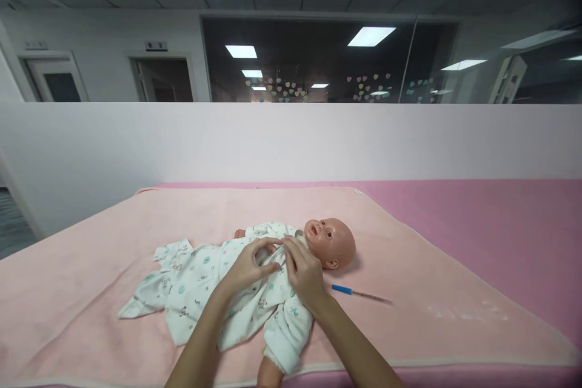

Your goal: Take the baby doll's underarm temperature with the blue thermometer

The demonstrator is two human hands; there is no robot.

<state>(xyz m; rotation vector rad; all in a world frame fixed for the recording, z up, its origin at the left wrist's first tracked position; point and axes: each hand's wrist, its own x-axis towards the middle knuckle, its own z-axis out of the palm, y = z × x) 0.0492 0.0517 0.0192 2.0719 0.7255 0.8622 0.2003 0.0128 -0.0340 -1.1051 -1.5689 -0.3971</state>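
Observation:
A baby doll [334, 244] lies on its back, head to the right, in a white patterned top [268, 298] and matching bottoms [191, 273]. My left hand [249, 268] rests on the doll's chest, with thumb and index finger curved apart and the index fingertip meeting my right hand's fingers. My right hand [305, 268] is bent over the top's front near the neck, its fingers closed on the cloth; its thumb is hidden. A thin thermometer-like stick [361, 294] with a blue end lies beside my right wrist, touched by neither hand.
A pale pink blanket [431, 291] lies under the doll, over a darker pink padded surface [500, 230]. Behind it rises a low white partition [291, 142]. Beyond are a dark window [309, 60] and doorways.

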